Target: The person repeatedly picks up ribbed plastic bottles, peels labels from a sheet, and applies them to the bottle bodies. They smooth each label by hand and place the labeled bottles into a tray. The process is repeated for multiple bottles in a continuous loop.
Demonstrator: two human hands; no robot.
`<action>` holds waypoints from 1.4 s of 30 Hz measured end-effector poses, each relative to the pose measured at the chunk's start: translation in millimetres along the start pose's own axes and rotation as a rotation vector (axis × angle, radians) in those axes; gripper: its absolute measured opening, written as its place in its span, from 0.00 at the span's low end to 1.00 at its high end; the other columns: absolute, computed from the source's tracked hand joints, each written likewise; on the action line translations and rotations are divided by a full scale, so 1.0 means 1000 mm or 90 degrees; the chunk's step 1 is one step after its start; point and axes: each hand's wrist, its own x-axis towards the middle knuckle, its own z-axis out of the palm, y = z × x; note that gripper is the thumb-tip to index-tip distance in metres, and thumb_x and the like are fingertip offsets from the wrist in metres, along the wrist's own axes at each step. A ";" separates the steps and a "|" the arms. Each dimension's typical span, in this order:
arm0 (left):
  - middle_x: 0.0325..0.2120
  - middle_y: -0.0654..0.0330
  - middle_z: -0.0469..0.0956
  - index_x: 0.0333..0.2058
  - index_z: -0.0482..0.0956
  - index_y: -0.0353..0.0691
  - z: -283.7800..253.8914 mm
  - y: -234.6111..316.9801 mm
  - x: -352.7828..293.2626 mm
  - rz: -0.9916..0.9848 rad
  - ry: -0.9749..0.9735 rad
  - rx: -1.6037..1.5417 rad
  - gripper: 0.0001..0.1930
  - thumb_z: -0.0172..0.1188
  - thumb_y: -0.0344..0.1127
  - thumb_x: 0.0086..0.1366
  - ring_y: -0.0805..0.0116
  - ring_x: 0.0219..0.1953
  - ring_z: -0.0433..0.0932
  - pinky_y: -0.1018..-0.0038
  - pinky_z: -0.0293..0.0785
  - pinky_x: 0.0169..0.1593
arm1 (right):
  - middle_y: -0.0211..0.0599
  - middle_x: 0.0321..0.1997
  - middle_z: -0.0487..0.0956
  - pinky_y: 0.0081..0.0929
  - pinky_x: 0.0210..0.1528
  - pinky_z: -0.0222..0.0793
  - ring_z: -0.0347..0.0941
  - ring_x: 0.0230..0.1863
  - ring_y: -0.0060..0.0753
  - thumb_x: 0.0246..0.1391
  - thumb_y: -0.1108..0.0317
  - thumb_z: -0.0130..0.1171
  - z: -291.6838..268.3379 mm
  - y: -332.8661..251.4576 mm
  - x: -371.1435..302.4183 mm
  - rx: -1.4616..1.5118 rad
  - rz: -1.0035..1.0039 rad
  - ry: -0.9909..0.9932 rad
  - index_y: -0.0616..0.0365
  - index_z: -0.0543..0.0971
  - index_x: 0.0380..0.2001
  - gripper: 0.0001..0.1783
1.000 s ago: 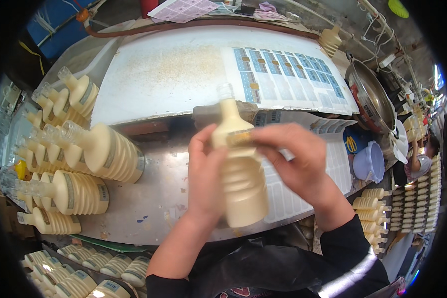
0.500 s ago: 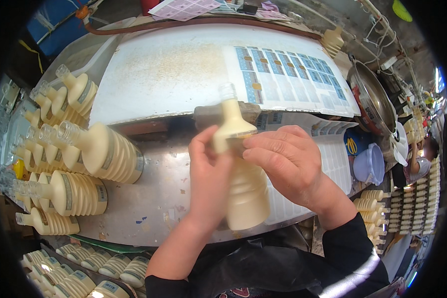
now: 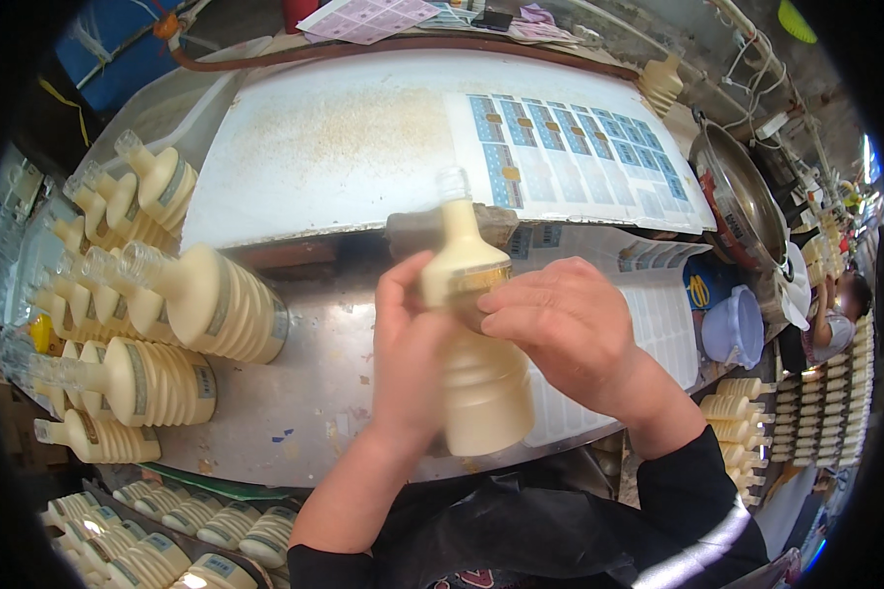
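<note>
In front of me a cream bottle [image 3: 489, 393] with ridged sides and a clear glass neck leans back, its neck against a dark block [image 3: 403, 236]. My left hand [image 3: 403, 344] is closed around the bottle's left side, below the shoulder, and is slightly blurred. A gold-brown label [image 3: 479, 279] wraps the bottle just under its shoulder. At its right part, the fingers of my right hand [image 3: 570, 319] are pinched together on the label, against the bottle. The bottle's middle is partly hidden by my hands.
Several similar bottles [image 3: 228, 304] lie on the metal table [image 3: 309, 393] at left; more fill a crate [image 3: 182, 535] below. A sloped white board [image 3: 344, 128] holds a sheet of blue labels [image 3: 570, 147]. At right are a purple bucket [image 3: 732, 329], a large pan [image 3: 742, 201] and another person [image 3: 840, 329].
My right fingers have shifted slightly left and down along the label, and more of its gold-brown face shows. The left hand keeps its hold on the bottle.
</note>
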 end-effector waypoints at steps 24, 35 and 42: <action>0.58 0.52 0.74 0.60 0.71 0.37 -0.023 -0.009 0.010 -0.070 -0.064 -0.263 0.30 0.33 0.56 0.80 0.59 0.59 0.73 0.60 0.67 0.65 | 0.41 0.36 0.82 0.29 0.38 0.78 0.82 0.36 0.37 0.48 0.75 0.62 0.047 -0.026 0.033 0.021 0.089 0.042 0.60 0.80 0.34 0.07; 0.55 0.58 0.74 0.60 0.70 0.38 -0.018 -0.010 0.013 0.035 0.003 -0.004 0.35 0.35 0.64 0.78 0.64 0.60 0.71 0.64 0.65 0.65 | 0.55 0.53 0.74 0.49 0.59 0.66 0.70 0.56 0.61 0.59 0.75 0.49 0.058 0.004 0.040 0.130 0.408 0.151 0.64 0.68 0.53 0.19; 0.46 0.59 0.76 0.54 0.69 0.38 -0.015 -0.006 0.023 0.055 0.024 0.262 0.17 0.51 0.44 0.76 0.74 0.46 0.76 0.73 0.75 0.50 | 0.49 0.58 0.71 0.40 0.62 0.66 0.71 0.58 0.49 0.63 0.74 0.48 0.058 0.020 0.002 0.227 0.458 0.227 0.62 0.67 0.57 0.19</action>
